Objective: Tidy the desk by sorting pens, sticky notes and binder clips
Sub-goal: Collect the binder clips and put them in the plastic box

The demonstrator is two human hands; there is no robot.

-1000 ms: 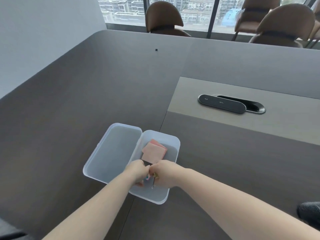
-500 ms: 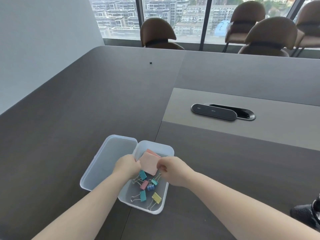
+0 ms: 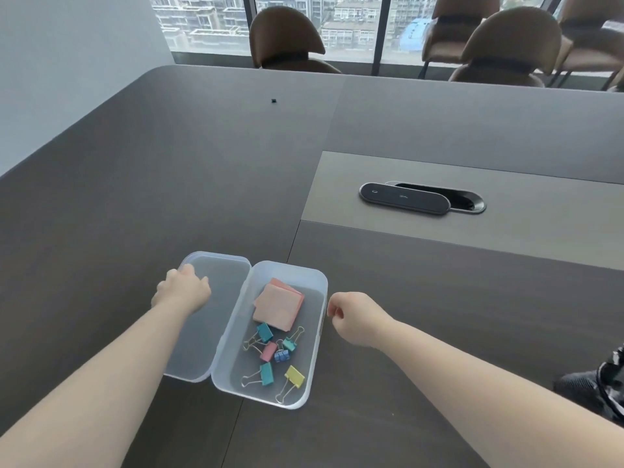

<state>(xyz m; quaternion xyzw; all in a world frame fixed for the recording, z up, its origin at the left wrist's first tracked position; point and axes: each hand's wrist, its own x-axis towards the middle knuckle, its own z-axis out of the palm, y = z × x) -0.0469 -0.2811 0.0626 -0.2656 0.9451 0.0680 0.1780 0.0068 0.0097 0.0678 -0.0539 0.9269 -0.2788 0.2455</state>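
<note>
Resting on the dark grey desk (image 3: 169, 184), a clear plastic box (image 3: 319, 352) stands open, and its hinged lid (image 3: 216, 265) lies flat on the left side of it. Inside the box, at the far end, there is a stack of pink sticky notes (image 3: 278, 304), a little tilted. Nearer to the person lie the binder clips (image 3: 275, 354) — three teal, one pink, one small blue and one yellow — with their wire handles crossing each other. No pen can be seen on the desk or in the box.

The left hand (image 3: 184, 290) is above the lid, near its far left corner; the fingers are curled downward to the lid rim, but I cannot tell if they really grip it. The right hand (image 3: 354, 315) is just beside the right wall of the box, with the fingers loosely curled inward and holding nothing.

Farther on the right, in a lighter panel of the desk, a black oval cable hatch (image 3: 422, 199) is half open. Its cover carries two small pale marks — too small to read. No other writing or brand shows on the box, the notes or the clips. A tiny black object (image 3: 274, 101) sits far away on the desk, and brown chairs (image 3: 287, 45) stand before the window.
</note>
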